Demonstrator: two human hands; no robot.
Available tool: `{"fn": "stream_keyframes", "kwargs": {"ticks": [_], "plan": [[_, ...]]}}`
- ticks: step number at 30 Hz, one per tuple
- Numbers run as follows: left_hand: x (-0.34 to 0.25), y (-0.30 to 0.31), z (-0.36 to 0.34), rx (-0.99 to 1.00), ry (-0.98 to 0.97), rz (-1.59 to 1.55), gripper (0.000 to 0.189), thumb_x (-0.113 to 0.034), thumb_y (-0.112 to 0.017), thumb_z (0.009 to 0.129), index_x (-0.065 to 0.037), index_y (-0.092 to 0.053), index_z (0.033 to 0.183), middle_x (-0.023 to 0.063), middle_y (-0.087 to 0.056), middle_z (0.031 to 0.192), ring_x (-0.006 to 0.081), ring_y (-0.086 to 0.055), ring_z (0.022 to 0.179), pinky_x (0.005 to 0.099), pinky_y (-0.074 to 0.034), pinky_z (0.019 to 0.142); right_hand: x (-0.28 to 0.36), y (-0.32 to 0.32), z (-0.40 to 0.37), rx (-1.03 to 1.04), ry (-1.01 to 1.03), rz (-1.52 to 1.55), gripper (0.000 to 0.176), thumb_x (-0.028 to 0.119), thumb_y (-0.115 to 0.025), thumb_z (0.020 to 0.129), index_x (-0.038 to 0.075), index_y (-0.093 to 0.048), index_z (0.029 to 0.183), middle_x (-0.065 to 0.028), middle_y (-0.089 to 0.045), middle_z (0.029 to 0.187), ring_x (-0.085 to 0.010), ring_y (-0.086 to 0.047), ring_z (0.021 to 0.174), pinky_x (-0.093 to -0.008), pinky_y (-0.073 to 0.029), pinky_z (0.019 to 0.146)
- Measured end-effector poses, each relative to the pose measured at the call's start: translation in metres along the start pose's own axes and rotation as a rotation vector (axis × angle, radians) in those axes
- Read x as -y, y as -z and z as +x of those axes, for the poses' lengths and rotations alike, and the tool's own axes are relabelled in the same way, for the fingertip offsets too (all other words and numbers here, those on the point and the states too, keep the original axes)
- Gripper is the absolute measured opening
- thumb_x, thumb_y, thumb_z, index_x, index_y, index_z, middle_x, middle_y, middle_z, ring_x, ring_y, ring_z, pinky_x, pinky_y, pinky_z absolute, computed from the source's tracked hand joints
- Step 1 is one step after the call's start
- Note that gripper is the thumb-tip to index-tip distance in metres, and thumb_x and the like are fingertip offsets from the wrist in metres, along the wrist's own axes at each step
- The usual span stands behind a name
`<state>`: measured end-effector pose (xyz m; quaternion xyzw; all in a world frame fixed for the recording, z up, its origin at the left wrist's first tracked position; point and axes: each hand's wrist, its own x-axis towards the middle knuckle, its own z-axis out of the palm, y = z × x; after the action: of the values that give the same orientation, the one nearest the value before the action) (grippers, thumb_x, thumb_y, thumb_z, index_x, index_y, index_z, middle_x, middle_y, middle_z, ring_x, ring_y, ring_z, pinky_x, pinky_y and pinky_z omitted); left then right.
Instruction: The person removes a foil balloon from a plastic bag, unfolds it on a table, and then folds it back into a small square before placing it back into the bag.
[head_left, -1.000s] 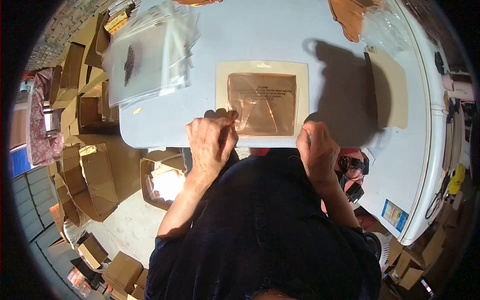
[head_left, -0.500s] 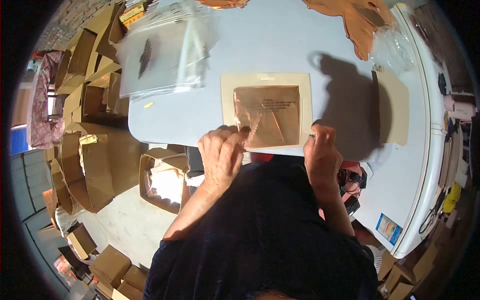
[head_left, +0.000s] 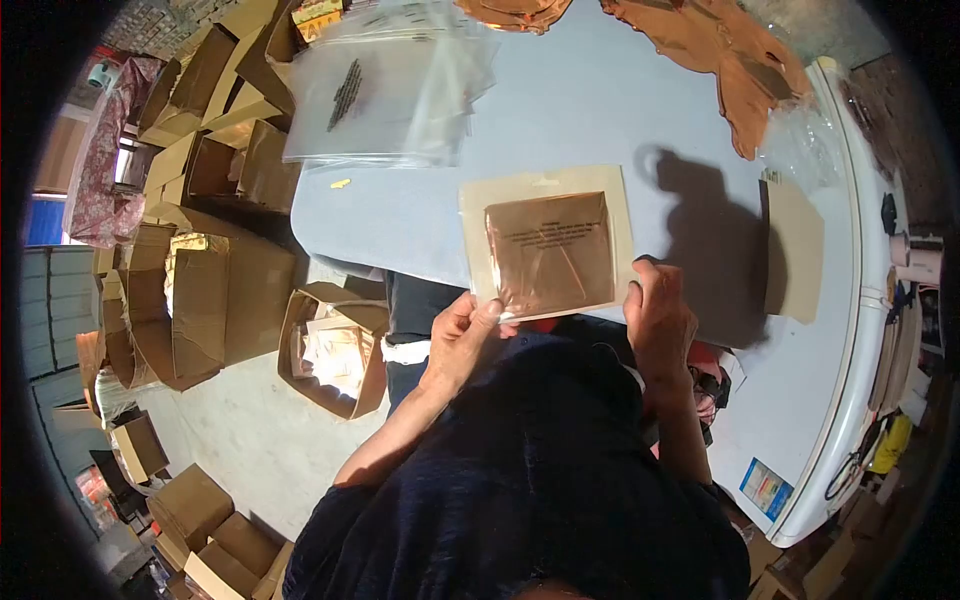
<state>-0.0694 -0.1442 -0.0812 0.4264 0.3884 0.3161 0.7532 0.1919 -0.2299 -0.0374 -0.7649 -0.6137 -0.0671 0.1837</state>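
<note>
A flat plastic-bagged card (head_left: 622, 230) lies at the near table edge. It has a beige border, a copper-brown square in the middle and small dark print on the clear bag. My left hand (head_left: 462, 342) pinches its lower left corner, thumb on top and fingers beneath. At the lower right corner, my right hand (head_left: 660, 312) is closed with its fingers curled and its thumb against the card's edge; the exact grip there is partly hidden.
A stack of clear plastic bags (head_left: 400, 110) lies at the table's far left. Copper-coloured sheets (head_left: 690, 40) and a beige card piece (head_left: 800, 250) are to the right. An open carton (head_left: 365, 398) holding packets stands on the floor, with several cardboard boxes (head_left: 255, 300) further left.
My left hand has turned so that its thumb lies on top of the corner. The bagged card has tilted slightly, and the whole view has shifted.
</note>
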Motion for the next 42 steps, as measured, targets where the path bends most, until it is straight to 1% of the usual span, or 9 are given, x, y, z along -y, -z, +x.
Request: {"fn": "stream_keyframes", "kwargs": {"ticks": [3, 7, 13, 20, 27, 28, 33, 39, 42], "plan": [[0.027, 0.043, -0.007, -0.059, -0.040, 0.286, 0.023, -0.023, -0.064, 0.107, -0.001, -0.068, 0.109, 0.0047, -0.071, 0.098, 0.0104, -0.064, 0.076, 0.0275, -0.054, 0.076, 0.002, 0.011, 0.006, -0.018, 0.081, 0.066, 0.037, 0.014, -0.078, 0.089, 0.011, -0.061, 0.121, -0.0123, -0.064, 0.105, -0.0321, -0.069, 0.083, -0.0420, -0.056, 0.068], [0.044, 0.120, -0.053, -0.437, 0.015, 0.312, 0.022, -0.022, -0.063, 0.107, 0.000, -0.067, 0.106, 0.0021, -0.067, 0.090, 0.0115, -0.064, 0.084, 0.0278, -0.052, 0.082, -0.005, 0.002, 0.010, 0.004, 0.003, 0.291, 0.022, 0.014, -0.077, 0.091, 0.009, -0.067, 0.111, -0.0111, -0.064, 0.100, -0.0321, -0.069, 0.083, -0.0424, -0.055, 0.068], [0.082, 0.212, -0.140, -0.828, -0.121, 0.112, 0.027, -0.030, -0.065, 0.106, -0.008, -0.062, 0.091, -0.0003, -0.063, 0.078, 0.0091, -0.059, 0.073, 0.0252, -0.047, 0.070, -0.005, 0.004, 0.093, -0.086, 0.125, 0.327, 0.007, 0.009, -0.072, 0.094, 0.007, -0.069, 0.100, -0.0100, -0.064, 0.095, -0.0336, -0.068, 0.079, -0.0415, -0.055, 0.067], [0.188, 0.293, -0.175, -1.183, 0.183, -0.193, 0.025, -0.034, -0.070, 0.099, -0.016, -0.055, 0.106, 0.0038, -0.069, 0.095, 0.0187, -0.067, 0.079, 0.0346, -0.051, 0.066, -0.024, -0.054, 0.216, -0.119, 0.241, 0.115, 0.004, 0.011, -0.067, 0.096, 0.010, -0.069, 0.098, -0.0092, -0.062, 0.094, -0.0362, -0.068, 0.078, -0.0460, -0.056, 0.066], [0.175, 0.341, -0.148, -1.110, -0.099, -0.285, 0.036, -0.040, -0.071, 0.097, -0.015, -0.055, 0.117, 0.0092, -0.065, 0.102, 0.0217, -0.061, 0.088, 0.0379, -0.047, 0.069, -0.062, -0.078, 0.326, -0.119, 0.193, -0.164, 0.010, 0.016, -0.067, 0.095, 0.008, -0.070, 0.100, -0.0104, -0.064, 0.102, -0.0383, -0.070, 0.081, -0.0511, -0.056, 0.070], [0.186, 0.361, -0.148, -1.135, 0.032, -0.282, 0.053, -0.056, -0.067, 0.096, -0.014, -0.055, 0.125, 0.0108, -0.064, 0.110, 0.0257, -0.061, 0.094, 0.0384, -0.046, 0.074, -0.072, -0.079, 0.338, -0.136, 0.152, -0.239, 0.011, 0.017, -0.068, 0.095, 0.007, -0.070, 0.099, -0.0110, -0.065, 0.104, -0.0386, -0.070, 0.081, -0.0511, -0.056, 0.071], [0.200, 0.347, -0.151, -0.977, 0.210, -0.421, 0.077, -0.074, -0.048, 0.098, -0.011, -0.049, 0.142, 0.0115, -0.056, 0.120, 0.0354, -0.059, 0.101, 0.0494, -0.053, 0.082, -0.123, -0.071, 0.359, -0.080, -0.098, -0.340, 0.017, 0.014, -0.061, 0.094, 0.005, -0.075, 0.096, -0.0148, -0.071, 0.109, -0.0371, -0.074, 0.087, -0.0493, -0.059, 0.073], [0.204, 0.362, -0.137, -1.164, 0.388, -0.155, 0.050, -0.052, -0.053, 0.102, -0.011, -0.052, 0.132, 0.0080, -0.054, 0.119, 0.0311, -0.057, 0.101, 0.0471, -0.053, 0.073, -0.132, -0.097, 0.352, -0.022, -0.108, -0.433, 0.014, 0.012, -0.064, 0.093, 0.006, -0.075, 0.099, -0.0142, -0.072, 0.108, -0.0368, -0.075, 0.087, -0.0486, -0.061, 0.075], [0.175, 0.357, -0.122, -1.131, 0.182, -0.076, 0.044, -0.046, -0.062, 0.097, -0.014, -0.052, 0.127, 0.0074, -0.052, 0.126, 0.0273, -0.054, 0.109, 0.0483, -0.052, 0.083, -0.133, -0.097, 0.354, -0.077, -0.118, -0.383, 0.015, 0.011, -0.063, 0.093, 0.007, -0.073, 0.104, -0.0145, -0.073, 0.107, -0.0378, -0.075, 0.087, -0.0488, -0.061, 0.076]]}}
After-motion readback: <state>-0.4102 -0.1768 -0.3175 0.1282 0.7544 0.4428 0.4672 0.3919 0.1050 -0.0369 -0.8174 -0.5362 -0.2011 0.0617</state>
